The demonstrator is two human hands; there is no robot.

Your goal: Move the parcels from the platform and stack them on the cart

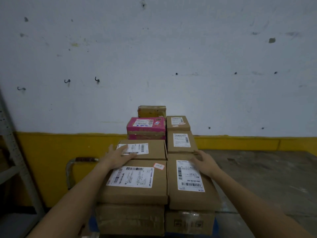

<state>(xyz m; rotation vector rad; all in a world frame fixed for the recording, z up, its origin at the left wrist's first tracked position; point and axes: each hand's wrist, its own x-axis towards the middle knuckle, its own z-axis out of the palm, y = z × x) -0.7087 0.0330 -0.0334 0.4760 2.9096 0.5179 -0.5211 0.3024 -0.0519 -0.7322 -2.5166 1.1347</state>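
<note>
at the bottom of the frame the parcels (135, 194) are sitting in two rows on the cart (85, 159), piled two high. the left hand (118, 156) is lying flat, fingers straight, on the middle box (154, 151) left of centre, holding nothing. the right hand (204, 162) is resting on the far end of the right box (188, 198), fingers bent a little, gripping nothing. farther up, the pink box (145, 130) is sitting high — a hard push could be tipping it over.
</note>
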